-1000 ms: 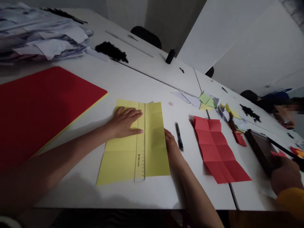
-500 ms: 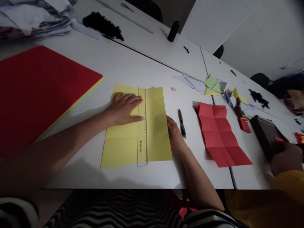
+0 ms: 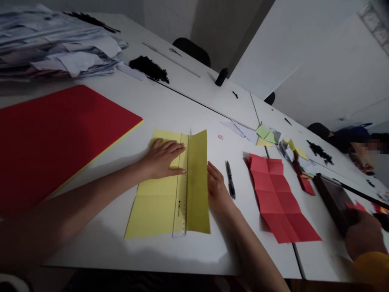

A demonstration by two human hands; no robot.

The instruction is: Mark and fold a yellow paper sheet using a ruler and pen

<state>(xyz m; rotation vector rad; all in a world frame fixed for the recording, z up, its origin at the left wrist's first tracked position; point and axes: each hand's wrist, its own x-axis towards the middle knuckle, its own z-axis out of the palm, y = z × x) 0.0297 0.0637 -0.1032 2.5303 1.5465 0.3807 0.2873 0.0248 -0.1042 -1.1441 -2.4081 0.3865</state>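
Observation:
A yellow sheet of paper (image 3: 154, 211) with crease lines lies on the white table in front of me. Along it runs a clear ruler (image 3: 179, 221), and my left hand (image 3: 165, 160) presses on both with fingers spread. To the right of the ruler, the paper's flap (image 3: 197, 182) stands tilted up along the ruler's edge. My right hand (image 3: 217, 186) is behind that flap at its right side, fingers stretched out and partly hidden by the paper. Just right of that hand lies a black pen (image 3: 230, 179).
Red sheets (image 3: 67, 138) over yellow lie at left, below a heap of papers (image 3: 60, 52). A creased red paper (image 3: 279, 194) lies right of the pen. At far right a co-worker's hand (image 3: 366, 233) is at a dark box (image 3: 334, 202). Black cord (image 3: 148, 69) lies farther back.
The yellow flap has risen and tilts more steeply toward the ruler, with my right hand moved slightly left behind it. My left hand stays on the ruler. The camera view has tilted up.

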